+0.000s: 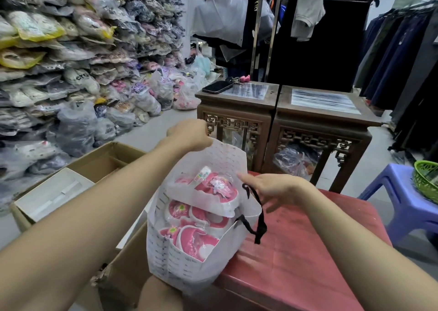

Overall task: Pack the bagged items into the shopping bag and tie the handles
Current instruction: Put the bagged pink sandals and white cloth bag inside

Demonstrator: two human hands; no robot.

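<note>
Packing looks mostly done: three bagged pink shoes (208,187) sit inside the bag (189,263), which stands on the near edge of the red table (308,251), next to the box (94,168). Your left hand (189,133) is curled on the far rim, holding the mouth up. Your right hand (272,187) is at the near rim, fingers loosely extended, nothing clearly gripped; the lower fingers are blurred. The black handle (259,220) hangs loose, untied. What's left, as I read it: close the mouth and tie the handles.
</note>
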